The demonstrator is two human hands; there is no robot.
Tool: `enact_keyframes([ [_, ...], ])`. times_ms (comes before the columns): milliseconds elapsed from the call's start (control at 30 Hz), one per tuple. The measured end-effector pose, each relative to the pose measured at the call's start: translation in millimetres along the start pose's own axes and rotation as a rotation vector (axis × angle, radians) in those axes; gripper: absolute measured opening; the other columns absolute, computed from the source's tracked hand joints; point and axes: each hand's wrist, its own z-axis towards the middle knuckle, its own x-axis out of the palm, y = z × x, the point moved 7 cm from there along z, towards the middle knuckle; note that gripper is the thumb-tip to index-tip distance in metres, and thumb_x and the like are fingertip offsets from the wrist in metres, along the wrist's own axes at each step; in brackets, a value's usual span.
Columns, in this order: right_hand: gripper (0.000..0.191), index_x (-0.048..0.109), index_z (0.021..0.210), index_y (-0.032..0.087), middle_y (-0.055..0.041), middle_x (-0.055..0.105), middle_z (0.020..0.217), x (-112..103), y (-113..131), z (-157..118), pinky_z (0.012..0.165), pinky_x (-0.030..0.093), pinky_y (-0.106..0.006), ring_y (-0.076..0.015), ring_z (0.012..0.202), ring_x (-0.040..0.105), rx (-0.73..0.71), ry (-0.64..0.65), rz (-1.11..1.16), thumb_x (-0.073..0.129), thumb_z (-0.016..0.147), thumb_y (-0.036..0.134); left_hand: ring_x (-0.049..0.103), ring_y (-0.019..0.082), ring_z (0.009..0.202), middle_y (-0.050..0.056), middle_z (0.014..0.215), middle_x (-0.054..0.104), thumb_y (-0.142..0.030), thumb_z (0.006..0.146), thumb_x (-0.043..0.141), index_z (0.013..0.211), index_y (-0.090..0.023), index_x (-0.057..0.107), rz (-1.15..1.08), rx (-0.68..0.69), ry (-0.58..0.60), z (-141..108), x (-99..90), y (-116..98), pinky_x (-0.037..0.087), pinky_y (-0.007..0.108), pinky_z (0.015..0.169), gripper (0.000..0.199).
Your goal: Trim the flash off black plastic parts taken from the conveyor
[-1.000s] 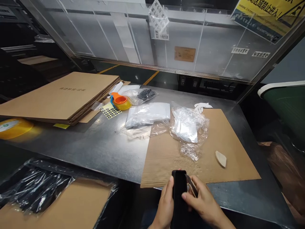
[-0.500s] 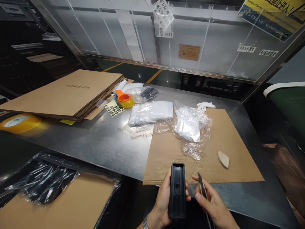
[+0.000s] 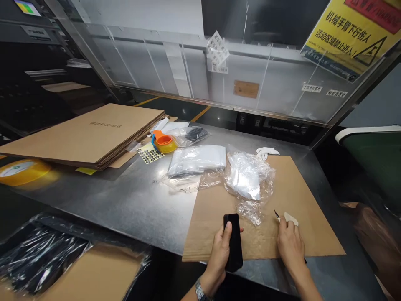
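Note:
My left hand (image 3: 219, 251) is closed around a long black plastic part (image 3: 233, 246), thumb lying over its smooth face. The part is held tilted above the near edge of the cardboard sheet. Over the right side of that sheet, my right hand (image 3: 290, 242) is closed on a thin knife (image 3: 276, 213). Its dark pointed tip shows beyond the fingers and its other end below the palm; the middle is hidden. The same fingers touch a cream-coloured pad (image 3: 291, 218), partly covered by them.
The cardboard sheet (image 3: 313, 234) lies on a metal table (image 3: 125, 209). Clear plastic bags with white contents (image 3: 197, 159), a white glove (image 3: 267, 152), an orange tape dispenser (image 3: 164, 142), stickers (image 3: 150, 153) and stacked cardboard (image 3: 94, 133) lie farther back. A plastic-lined box (image 3: 94, 271) stands lower left.
My right hand has moved right and forward with the knife, from beside the black part to the cream pad. My left hand has turned the part, its hollow side now out of sight.

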Motion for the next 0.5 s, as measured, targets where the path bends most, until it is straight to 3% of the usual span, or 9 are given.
enact_keyframes([
  [100,0.035,0.059,0.103,0.012,-0.0153,0.055,0.083,-5,5,7,0.062,0.042,-0.038,-0.0294,0.082,0.052,-0.034,-0.078,-0.055,0.030,0.084,0.007,0.061,0.022,0.091,0.011,0.103,0.067,-0.052,0.083,0.046,0.107,-0.014,0.058,0.110,0.161,0.012,18,7.6,-6,0.046,0.030,0.081,0.047],
  [267,0.025,0.061,0.099,0.017,-0.0085,0.057,0.083,-17,44,34,0.072,0.042,-0.032,-0.0215,0.082,0.052,-0.257,-0.104,0.010,0.038,0.089,0.013,0.041,0.025,0.123,0.014,0.130,0.049,-0.043,0.085,0.046,0.124,-0.015,0.045,0.278,0.319,-0.109,36,5.3,0,0.027,0.036,0.105,0.048],
  [367,0.020,0.062,0.091,0.021,-0.0036,0.058,0.084,-20,77,57,0.073,0.042,-0.026,-0.0164,0.084,0.053,-0.397,-0.080,0.051,0.043,0.091,0.017,0.035,0.028,0.126,0.017,0.130,0.045,-0.035,0.084,0.046,0.125,-0.011,0.044,0.398,0.392,-0.179,41,2.8,8,0.019,0.042,0.108,0.048],
  [500,0.010,0.061,0.088,0.018,-0.0019,0.060,0.089,-12,108,84,0.076,0.045,-0.032,-0.0165,0.087,0.056,-0.510,-0.024,0.038,0.054,0.088,0.025,0.038,0.031,0.120,0.017,0.123,0.048,-0.026,0.082,0.045,0.122,-0.012,0.049,0.528,0.480,-0.235,45,0.6,5,0.022,0.049,0.105,0.043],
])
